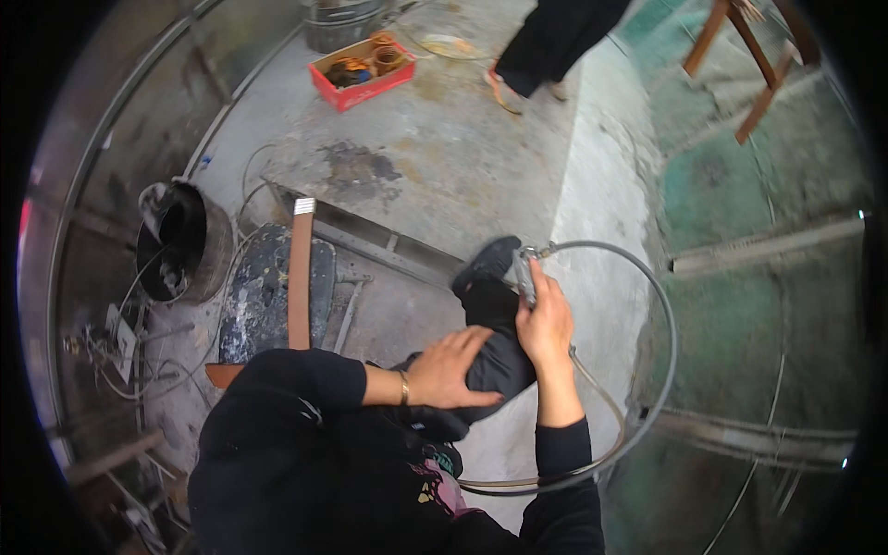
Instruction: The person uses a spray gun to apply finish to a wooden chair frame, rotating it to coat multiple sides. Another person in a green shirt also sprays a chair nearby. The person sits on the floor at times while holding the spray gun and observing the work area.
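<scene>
- One grey hose [672,324] loops rightward from a metal tool [524,270].
- Brown strip [302,277], left of both hands.
- Left hand [449,370], spread and grasping nothing, over the dark trouser leg [505,359].
- Right hand [545,319], wrapped round that metal tool, near the shoe [486,265].

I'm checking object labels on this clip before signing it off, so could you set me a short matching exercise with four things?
Things:
1. right hand
2. left hand
3. red box
4. brown strip

Places, colours or states:
A. has a silvery end
B. closed around a metal tool with a grey hose
C. on the floor, with things inside
D. spread open over a dark-clothed leg

Right pairs: 1-B, 2-D, 3-C, 4-A
</scene>
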Motion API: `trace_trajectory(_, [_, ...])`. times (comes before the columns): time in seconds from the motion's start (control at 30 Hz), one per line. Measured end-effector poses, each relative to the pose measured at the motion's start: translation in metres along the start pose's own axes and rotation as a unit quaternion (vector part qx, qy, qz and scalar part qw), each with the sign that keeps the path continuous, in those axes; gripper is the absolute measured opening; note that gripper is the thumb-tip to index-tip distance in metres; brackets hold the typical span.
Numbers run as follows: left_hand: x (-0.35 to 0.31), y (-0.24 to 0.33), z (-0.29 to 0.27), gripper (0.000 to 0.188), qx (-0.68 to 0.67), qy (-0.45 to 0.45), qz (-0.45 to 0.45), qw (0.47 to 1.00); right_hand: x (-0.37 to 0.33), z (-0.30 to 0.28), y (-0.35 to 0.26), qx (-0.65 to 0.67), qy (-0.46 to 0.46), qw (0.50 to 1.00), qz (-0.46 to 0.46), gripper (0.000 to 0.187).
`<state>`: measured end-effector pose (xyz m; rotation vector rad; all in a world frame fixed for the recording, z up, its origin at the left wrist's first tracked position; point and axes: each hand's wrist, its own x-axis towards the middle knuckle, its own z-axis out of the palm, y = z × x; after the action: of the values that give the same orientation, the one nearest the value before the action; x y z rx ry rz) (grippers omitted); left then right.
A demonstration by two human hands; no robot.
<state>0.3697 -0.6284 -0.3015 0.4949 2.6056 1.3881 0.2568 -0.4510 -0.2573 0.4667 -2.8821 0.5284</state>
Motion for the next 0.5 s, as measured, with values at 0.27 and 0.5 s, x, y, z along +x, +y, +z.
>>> trace_trajectory(0.27, [0.006,0.008,0.018,0.110,-0.008,0.000,-0.032,0.999,0.044,0.058,0.007,-0.069,-0.367,0.926,-0.051,0.050])
trace_trajectory(0.5, [-0.004,0.017,0.028,0.104,0.001,0.019,-0.013,1.000,0.016,0.029,0.003,-0.034,-0.351,0.932,-0.089,0.062])
